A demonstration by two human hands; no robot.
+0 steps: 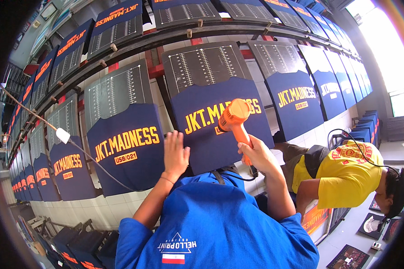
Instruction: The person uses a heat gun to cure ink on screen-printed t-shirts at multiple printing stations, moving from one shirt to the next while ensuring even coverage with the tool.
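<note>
My right hand [259, 154] is wrapped round the handle of an orange heat gun [236, 117]. The gun is held over the printed lettering of a navy shirt [229, 150] and covers part of it. That shirt lies on a dark printing board [204, 67] marked with ruled scales. My left hand [176, 152] is open, fingers together and stretched out, at the left edge of the same shirt; whether it touches the cloth I cannot tell. Left of it, another navy shirt [125, 145] with yellow-orange print lies on its own board.
Rows of boards with navy shirts curve away on both sides, along a dark rail [152, 41] with wooden knobs. A cable with a white connector [63, 135] hangs at left. At right a co-worker in a yellow shirt [352, 163] bends over, close to my right arm.
</note>
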